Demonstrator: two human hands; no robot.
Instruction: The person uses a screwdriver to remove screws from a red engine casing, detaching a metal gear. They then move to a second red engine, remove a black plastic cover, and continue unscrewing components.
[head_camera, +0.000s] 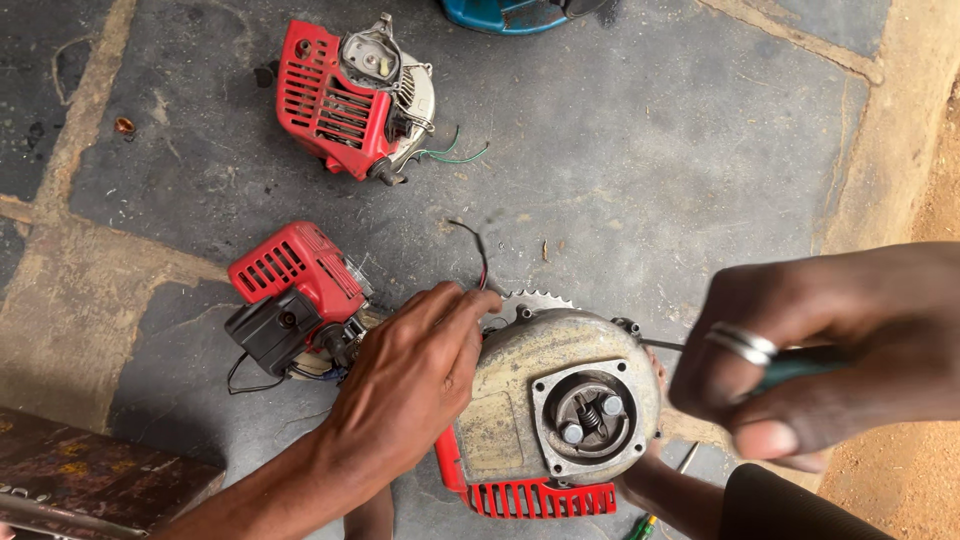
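A small engine (520, 390) lies on the stone floor, with a dirty metal housing, a square clutch plate (590, 415) and a red grille (540, 497) along its near edge. A toothed disc (535, 300) shows behind it. My left hand (415, 375) lies over the engine's left side, its fingers curled on the top edge near a thin red-black wire (478, 250). My right hand (830, 350), with a ring on one finger, grips a green-handled screwdriver (800, 365). The screwdriver's thin shaft (665, 346) points left at the housing's upper right corner.
A second engine with a red cover (295, 275) sits just left of my left hand. A third engine (350, 95) lies farther back, and a blue object (500, 12) is at the top edge. A rusty metal box (80, 475) is at bottom left, another green-handled tool (645, 525) lies below the engine, and sandy ground (925, 470) is on the right.
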